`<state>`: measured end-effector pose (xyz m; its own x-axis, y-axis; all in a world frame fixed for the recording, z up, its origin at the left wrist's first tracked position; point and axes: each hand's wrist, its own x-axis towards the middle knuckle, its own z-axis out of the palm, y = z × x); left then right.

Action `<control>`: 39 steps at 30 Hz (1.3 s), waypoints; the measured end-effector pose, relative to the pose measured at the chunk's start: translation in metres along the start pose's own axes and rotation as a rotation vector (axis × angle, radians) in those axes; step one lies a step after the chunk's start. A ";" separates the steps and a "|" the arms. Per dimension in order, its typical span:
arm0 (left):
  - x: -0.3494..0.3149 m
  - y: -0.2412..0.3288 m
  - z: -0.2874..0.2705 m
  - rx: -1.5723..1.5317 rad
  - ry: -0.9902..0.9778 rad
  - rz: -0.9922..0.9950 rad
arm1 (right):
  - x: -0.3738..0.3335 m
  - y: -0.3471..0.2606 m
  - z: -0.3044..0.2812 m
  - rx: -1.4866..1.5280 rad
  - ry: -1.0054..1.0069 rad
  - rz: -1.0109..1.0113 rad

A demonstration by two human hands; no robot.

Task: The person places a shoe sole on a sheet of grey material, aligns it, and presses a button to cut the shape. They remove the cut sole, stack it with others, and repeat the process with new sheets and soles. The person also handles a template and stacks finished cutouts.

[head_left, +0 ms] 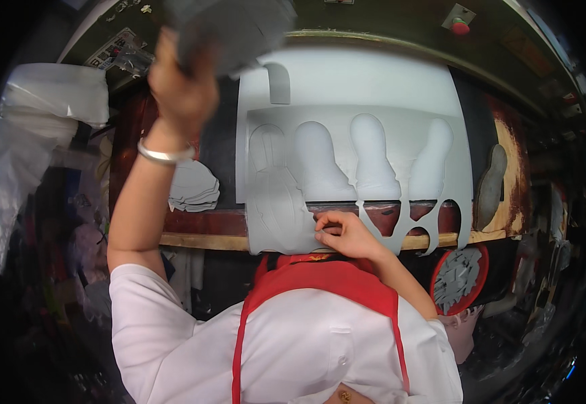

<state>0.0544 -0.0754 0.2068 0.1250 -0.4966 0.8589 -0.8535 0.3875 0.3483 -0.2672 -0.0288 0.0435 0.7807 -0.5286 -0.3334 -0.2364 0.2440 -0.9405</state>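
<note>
My left hand [184, 87], blurred by motion, is raised at the upper left and closed round a stack of thin grey cut pieces [239, 30]. Below it lies a grey foam-like sheet [326, 114] on a white board [373, 74]. Three sole-shaped holes in the sheet show the board through them. At its left end a sole-shaped piece [270, 182] is outlined and still sits in the sheet. My right hand [350, 236] rests at the sheet's near edge, fingers curled together; what they pinch, if anything, is hidden.
A pile of grey cut pieces [195, 185] lies left of the board. On the right are a sole-shaped grey-brown object [491, 188] and a red basket [485, 269] of grey scraps. A green machine beam [387, 20] with a red button [460, 27] spans the back. Clear plastic bags [57, 94] stand left.
</note>
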 end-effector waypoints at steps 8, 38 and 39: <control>-0.181 0.011 -0.009 -0.359 -1.058 0.483 | 0.038 0.015 -0.009 0.499 -0.318 0.263; -0.035 -0.088 -0.197 0.411 0.358 -0.155 | -0.028 -0.023 -0.044 0.415 0.278 -0.010; -0.046 -0.095 -0.199 0.506 0.313 -0.029 | -0.026 -0.024 -0.043 0.401 0.285 -0.001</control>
<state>0.2301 0.0649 0.2093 0.2292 -0.2192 0.9484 -0.9730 -0.0788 0.2170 -0.3066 -0.0563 0.0719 0.5784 -0.7165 -0.3900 0.0493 0.5079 -0.8600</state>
